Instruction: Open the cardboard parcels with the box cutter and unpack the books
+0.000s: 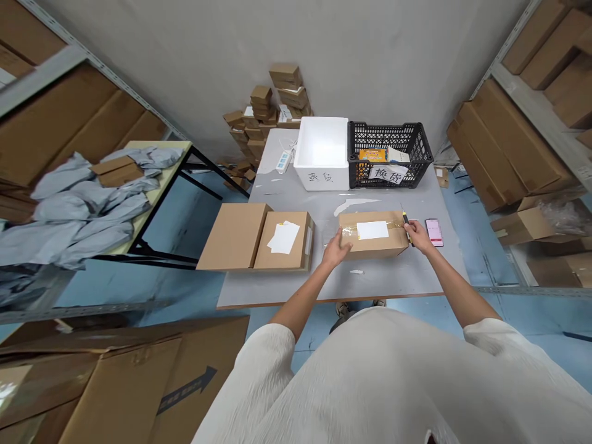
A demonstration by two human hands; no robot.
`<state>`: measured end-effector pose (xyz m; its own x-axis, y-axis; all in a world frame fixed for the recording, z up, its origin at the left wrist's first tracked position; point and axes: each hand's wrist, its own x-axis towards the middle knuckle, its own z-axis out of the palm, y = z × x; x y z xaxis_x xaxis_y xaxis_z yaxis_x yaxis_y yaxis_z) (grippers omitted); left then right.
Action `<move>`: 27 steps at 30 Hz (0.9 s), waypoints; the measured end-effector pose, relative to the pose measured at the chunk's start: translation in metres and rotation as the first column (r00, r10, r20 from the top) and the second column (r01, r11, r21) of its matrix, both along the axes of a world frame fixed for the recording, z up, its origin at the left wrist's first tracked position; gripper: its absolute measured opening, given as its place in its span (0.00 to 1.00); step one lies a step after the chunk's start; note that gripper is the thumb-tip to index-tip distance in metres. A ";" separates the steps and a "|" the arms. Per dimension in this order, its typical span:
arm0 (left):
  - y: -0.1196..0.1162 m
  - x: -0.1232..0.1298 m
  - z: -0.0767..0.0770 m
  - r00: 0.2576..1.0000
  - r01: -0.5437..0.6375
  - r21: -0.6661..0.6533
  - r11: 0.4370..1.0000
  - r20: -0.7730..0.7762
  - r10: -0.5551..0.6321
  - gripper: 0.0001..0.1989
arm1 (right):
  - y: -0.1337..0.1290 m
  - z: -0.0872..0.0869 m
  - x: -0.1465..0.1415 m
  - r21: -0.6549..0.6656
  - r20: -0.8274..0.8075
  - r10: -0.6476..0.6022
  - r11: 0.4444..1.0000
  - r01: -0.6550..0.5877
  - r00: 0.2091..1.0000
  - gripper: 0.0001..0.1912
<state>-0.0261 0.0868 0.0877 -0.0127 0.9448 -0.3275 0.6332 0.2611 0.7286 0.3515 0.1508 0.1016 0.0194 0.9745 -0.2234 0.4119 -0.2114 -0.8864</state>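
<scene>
OK, taped ctn (pixel 374 246), prob. shut, betw. hands (pixel 336 249)

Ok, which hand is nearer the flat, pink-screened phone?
Right. The right hand is just left of the phone; the left hand is at the brown cardboard box's left end.

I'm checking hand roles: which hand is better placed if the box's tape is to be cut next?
Right, most likely. The right hand holds the cutter by the right end of the box, close to the tape; the left hand shows no tool and touches the left end.
</scene>
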 end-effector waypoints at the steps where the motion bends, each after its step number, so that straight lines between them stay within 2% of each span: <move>1: -0.001 0.001 -0.002 1.000 -0.007 0.026 1.000 -0.003 0.007 0.46 | 0.001 0.001 0.000 -0.017 -0.015 -0.002 1.000 0.002 1.000 0.33; 4: 0.000 -0.001 -0.006 1.000 0.003 0.083 0.997 -0.018 -0.002 0.45 | 0.006 0.011 -0.001 -0.014 0.029 0.000 1.000 0.000 1.000 0.32; 7: -0.001 -0.003 -0.007 0.997 0.034 0.150 0.988 -0.071 -0.024 0.41 | 0.010 0.028 -0.008 0.109 0.192 0.028 0.993 -0.049 0.981 0.31; 10: -0.006 -0.001 -0.007 0.977 0.108 0.283 0.953 -0.210 -0.048 0.28 | 0.012 0.048 -0.026 0.191 0.314 0.092 0.969 -0.158 0.945 0.31; 13: -0.013 0.003 -0.008 0.937 0.231 0.379 0.896 -0.336 -0.100 0.16 | 0.012 0.068 -0.052 0.125 0.392 0.246 0.940 -0.317 0.887 0.28; 16: -0.018 0.005 -0.009 0.910 0.303 0.419 0.856 -0.394 -0.130 0.15 | 0.012 0.082 -0.079 0.024 0.446 0.425 0.874 -0.485 0.788 0.25; 19: -0.021 0.005 -0.012 0.903 0.325 0.447 0.833 -0.408 -0.133 0.16 | 0.014 0.088 -0.103 -0.025 0.543 0.540 0.776 -0.630 0.643 0.22; 23: -0.022 0.005 -0.015 0.904 0.329 0.464 0.823 -0.408 -0.131 0.18 | 0.019 0.088 -0.126 -0.106 0.653 0.613 0.656 -0.747 0.446 0.21; 27: -0.022 0.006 -0.014 0.898 0.338 0.453 0.825 -0.418 -0.138 0.18 | 0.022 0.087 -0.141 -0.166 0.702 0.624 0.612 -0.773 0.343 0.22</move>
<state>-0.0197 0.0644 0.0741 0.2157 0.9605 0.1757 0.8624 -0.2718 0.4270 0.2103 0.1728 0.1891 -0.6278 0.7169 -0.3031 0.7774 0.5583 -0.2897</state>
